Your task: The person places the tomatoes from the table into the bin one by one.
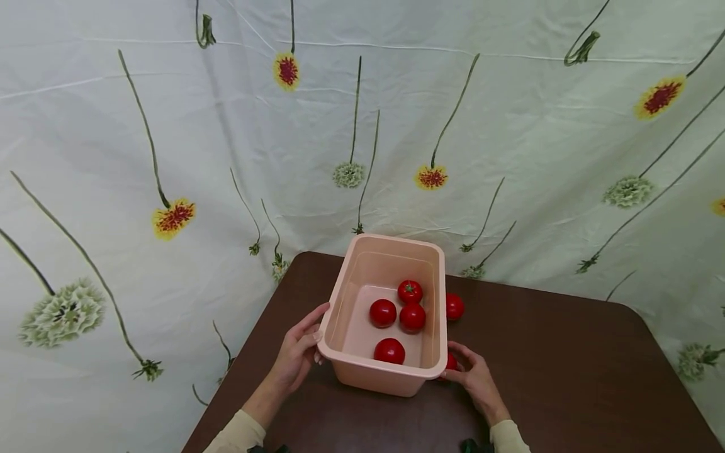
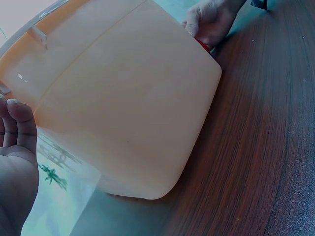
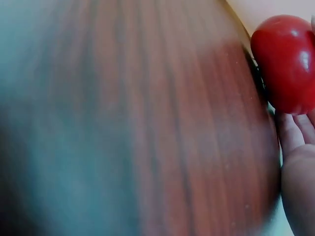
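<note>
A pale pink plastic bin (image 1: 351, 343) stands tilted toward me on the dark table, with several red tomatoes (image 1: 412, 318) inside. My left hand (image 1: 294, 352) grips the rim at its near left corner, thumb on top and fingers beneath; the left wrist view shows those fingers (image 2: 22, 123) against the bin's outer wall. By the near right corner, my right hand (image 1: 472, 377) holds another tomato (image 3: 288, 64) between thumb and fingers, close to the bin's side. Part of that tomato is hidden by the bin's rim in the head view.
One more tomato (image 1: 455, 307) lies on the table just right of the bin, partly behind its wall. The dark wood table (image 1: 566, 365) extends to the right. A white cloth with printed flowers (image 1: 430, 113) hangs behind the table's far edge.
</note>
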Motion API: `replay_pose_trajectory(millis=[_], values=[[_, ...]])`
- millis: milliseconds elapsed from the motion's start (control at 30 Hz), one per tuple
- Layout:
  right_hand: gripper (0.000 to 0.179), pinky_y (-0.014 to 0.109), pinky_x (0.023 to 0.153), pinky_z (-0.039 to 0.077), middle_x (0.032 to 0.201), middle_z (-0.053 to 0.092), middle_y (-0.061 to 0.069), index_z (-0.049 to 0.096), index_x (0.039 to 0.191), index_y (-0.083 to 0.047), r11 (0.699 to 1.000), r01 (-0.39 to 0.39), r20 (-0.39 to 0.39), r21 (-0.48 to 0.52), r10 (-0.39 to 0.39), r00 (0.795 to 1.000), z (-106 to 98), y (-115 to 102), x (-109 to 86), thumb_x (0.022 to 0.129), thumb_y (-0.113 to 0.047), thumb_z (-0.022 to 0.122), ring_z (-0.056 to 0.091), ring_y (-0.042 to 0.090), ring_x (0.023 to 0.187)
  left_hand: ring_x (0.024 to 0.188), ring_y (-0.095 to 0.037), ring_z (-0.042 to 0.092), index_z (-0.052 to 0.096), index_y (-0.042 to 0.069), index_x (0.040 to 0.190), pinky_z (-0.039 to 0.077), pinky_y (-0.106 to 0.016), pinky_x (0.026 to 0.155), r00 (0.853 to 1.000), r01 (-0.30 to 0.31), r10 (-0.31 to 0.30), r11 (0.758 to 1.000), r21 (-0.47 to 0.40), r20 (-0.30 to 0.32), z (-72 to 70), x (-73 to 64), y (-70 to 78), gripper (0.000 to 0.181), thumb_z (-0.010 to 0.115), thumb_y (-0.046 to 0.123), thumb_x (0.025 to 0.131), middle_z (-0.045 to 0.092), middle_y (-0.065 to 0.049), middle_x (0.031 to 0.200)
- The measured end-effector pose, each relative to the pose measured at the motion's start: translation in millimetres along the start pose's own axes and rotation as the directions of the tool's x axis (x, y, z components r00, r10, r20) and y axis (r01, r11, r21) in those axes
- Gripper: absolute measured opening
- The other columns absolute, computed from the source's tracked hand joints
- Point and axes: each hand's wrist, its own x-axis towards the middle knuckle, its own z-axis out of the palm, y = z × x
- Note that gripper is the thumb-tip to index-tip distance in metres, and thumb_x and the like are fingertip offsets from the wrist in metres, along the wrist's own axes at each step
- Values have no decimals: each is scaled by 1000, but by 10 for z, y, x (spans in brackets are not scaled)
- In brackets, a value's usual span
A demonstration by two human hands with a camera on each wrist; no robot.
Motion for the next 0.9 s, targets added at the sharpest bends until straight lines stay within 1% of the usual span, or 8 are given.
replay_pose_trajectory(millis=[167,267,333,467,533,600,767,900], values=[[75,26,91,52,138,52,21,52,135,2,999,49,41,4,-49,998,-3,27,-18,67,3,83,56,27,118,58,-8,51,22,-7,150,42,-23,53,1000,-2,2,1000,-1,6,2,0,13,59,44,5,97,64,-6,94],[76,24,84,53,137,52,23,51,135,3,998,67,77,10,-68,995,-10,40,-22,65,4,83,60,25,112,58,-8,51,22,-7,150,40,-24,52,1000,-17,17,1000,-9,19,0,-1,11,58,43,4,97,64,-5,94],[75,23,83,53,135,53,23,52,134,3,998,64,81,17,-65,995,-15,44,-19,65,4,83,61,23,109,58,-8,50,21,-8,150,38,-25,51,999,-34,35,999,-20,37,-3,-1,6,58,42,2,97,63,-4,93],[73,21,84,52,134,56,21,54,132,3,998,51,61,41,-54,997,-28,50,-1,65,5,82,61,19,109,59,-7,50,18,-9,150,40,-23,52,996,-57,60,997,-46,68,-10,-2,-6,57,38,-1,98,61,-3,91],[72,19,85,52,134,56,19,55,132,3,997,36,46,63,-39,998,-38,55,10,65,5,82,61,17,109,59,-7,50,19,-9,150,43,-20,54,996,-57,61,997,-51,68,-11,-3,-10,56,38,-1,98,61,-3,91],[71,18,86,51,135,56,19,55,132,2,996,26,33,81,-29,999,-48,58,21,66,6,81,61,14,109,59,-7,50,19,-9,150,43,-20,54,996,-61,64,997,-51,70,-16,1,-14,56,38,-2,98,61,-3,92],[69,19,85,53,134,58,19,55,133,1,992,23,-9,123,-22,1000,-69,53,49,69,5,80,65,11,104,59,-7,50,21,-8,150,39,-24,52,996,-58,60,998,-35,60,-21,9,-21,56,39,-1,97,62,-3,91],[68,20,87,53,133,59,17,54,134,1,990,29,-29,137,-25,999,-84,23,54,70,4,79,65,8,103,58,-7,50,20,-8,150,31,-32,50,998,-49,50,999,-20,46,-20,-1,-26,56,39,-1,97,61,-4,90]])
